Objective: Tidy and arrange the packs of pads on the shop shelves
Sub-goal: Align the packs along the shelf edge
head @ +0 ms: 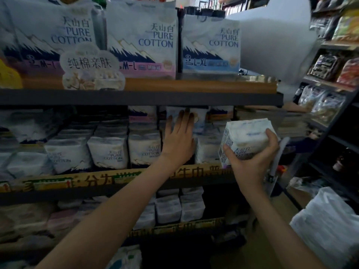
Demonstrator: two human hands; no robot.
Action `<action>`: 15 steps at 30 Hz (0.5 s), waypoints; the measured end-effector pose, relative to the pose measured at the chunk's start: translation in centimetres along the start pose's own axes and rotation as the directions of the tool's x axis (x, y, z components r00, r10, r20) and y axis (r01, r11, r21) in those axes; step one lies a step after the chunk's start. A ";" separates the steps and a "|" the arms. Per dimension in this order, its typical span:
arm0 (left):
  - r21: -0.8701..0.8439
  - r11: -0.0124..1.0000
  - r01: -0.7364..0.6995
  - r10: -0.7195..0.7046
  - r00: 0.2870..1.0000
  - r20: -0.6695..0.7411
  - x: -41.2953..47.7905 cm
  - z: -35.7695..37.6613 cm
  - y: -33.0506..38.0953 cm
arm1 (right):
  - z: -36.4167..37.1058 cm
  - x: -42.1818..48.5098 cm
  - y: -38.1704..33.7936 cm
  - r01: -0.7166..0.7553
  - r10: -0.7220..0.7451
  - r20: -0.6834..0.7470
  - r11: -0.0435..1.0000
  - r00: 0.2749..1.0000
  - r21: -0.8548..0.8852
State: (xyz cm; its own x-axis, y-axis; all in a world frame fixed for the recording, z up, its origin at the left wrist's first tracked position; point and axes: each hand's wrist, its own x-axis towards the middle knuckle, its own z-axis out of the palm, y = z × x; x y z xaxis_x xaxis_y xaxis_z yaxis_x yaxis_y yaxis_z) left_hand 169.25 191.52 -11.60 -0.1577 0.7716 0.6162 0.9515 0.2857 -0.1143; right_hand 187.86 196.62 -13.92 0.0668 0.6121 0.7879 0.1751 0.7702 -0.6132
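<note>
My right hand [250, 162] grips a white pack of pads [246, 136] in front of the right end of the middle shelf [116, 181], tilted, its printed face toward me. My left hand [179, 136] reaches into that shelf with fingers spread, the palm flat against packs standing at the back; it holds nothing. A row of white "PURE COTTON" packs [108, 152] fills the middle shelf to the left of my left hand. Where my left wrist crosses the shelf there is a dark gap in the row.
Three large "PURE COTTON" bags [141, 39] stand on the top shelf above a cloud-shaped paper sign [91, 68]. More small packs [178, 208] sit on the lower shelf. A snack rack [334, 70] stands to the right, with a white bag [328, 228] on the floor below it.
</note>
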 end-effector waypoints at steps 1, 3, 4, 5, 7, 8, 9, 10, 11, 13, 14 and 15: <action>0.018 1.000 0.013 -0.014 0.999 0.030 0.4 0.1 0.4 | -0.3 0.3 0.3 0.015 -0.015 0.009 1.000 1.000 0.002; 0.057 0.998 0.035 -0.039 0.996 0.082 1.2 0.6 0.9 | -0.7 1.0 0.8 0.043 -0.043 0.013 0.999 0.999 0.001; 0.057 0.997 0.054 -0.059 0.994 0.095 1.7 0.7 1.0 | -0.8 1.2 1.1 0.057 -0.057 0.013 0.998 0.998 -0.003; 0.049 0.996 0.076 -0.081 0.992 0.097 2.0 0.7 1.0 | -0.9 1.4 1.5 0.061 -0.061 0.015 0.998 0.998 -0.002; 0.030 0.993 0.114 -0.117 0.989 0.096 2.5 0.5 1.3 | -1.1 1.9 2.1 0.040 -0.041 0.026 0.999 0.999 0.027; 0.034 0.991 0.131 -0.133 0.986 0.097 2.8 0.2 1.5 | -1.1 2.1 2.4 0.036 -0.037 0.028 0.999 0.999 0.034; 0.061 0.988 0.139 -0.144 0.986 0.087 3.0 0.0 1.7 | -1.1 2.4 2.7 0.040 -0.041 0.025 0.999 0.999 0.036; 0.118 0.983 0.141 -0.148 0.988 0.052 3.0 -0.3 1.9 | -1.1 2.5 2.9 0.050 -0.051 0.020 0.998 0.998 0.044; 0.171 0.974 0.146 -0.146 0.989 -0.013 2.8 -0.4 2.0 | -1.1 2.7 3.1 0.058 -0.059 0.012 0.997 0.998 0.054; 0.215 0.969 0.121 -0.103 0.990 -0.092 1.6 -0.3 2.1 | -1.2 2.9 3.5 0.064 -0.063 -0.017 0.996 0.998 0.069; 0.205 0.973 0.104 -0.078 0.988 -0.133 0.6 0.0 1.9 | -1.3 2.9 3.7 0.056 -0.054 -0.035 0.995 0.998 0.079; 0.193 0.977 0.094 -0.065 0.986 -0.154 -0.4 0.5 1.7 | -1.3 3.0 3.8 0.047 -0.043 -0.055 0.995 0.998 0.090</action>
State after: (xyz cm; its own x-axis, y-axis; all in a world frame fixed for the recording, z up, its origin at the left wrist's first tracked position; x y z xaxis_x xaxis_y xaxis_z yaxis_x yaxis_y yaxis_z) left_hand 170.81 191.97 -12.40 -0.1765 0.6551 0.7346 0.8636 0.4611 -0.2038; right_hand 190.05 201.15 -13.84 0.1131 0.5680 0.8152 0.0890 0.8114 -0.5777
